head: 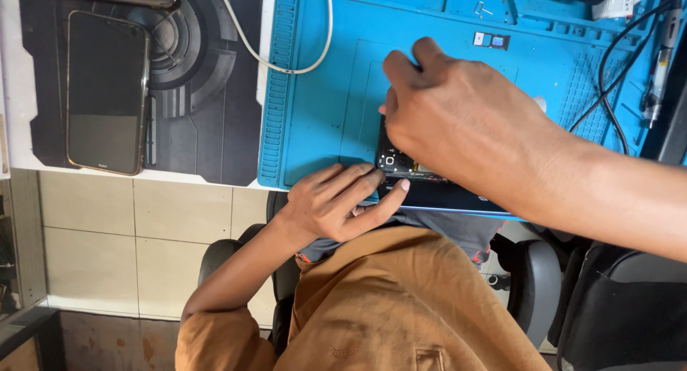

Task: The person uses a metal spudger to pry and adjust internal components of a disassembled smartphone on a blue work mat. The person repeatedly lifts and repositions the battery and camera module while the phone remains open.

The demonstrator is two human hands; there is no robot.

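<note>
Left hand steadies an opened phone on a blue mat, fingers together; right hand hides its fingertips, their state unclear.

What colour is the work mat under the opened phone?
The mat is bright blue, seen best in the head view, beneath the opened phone.
</note>
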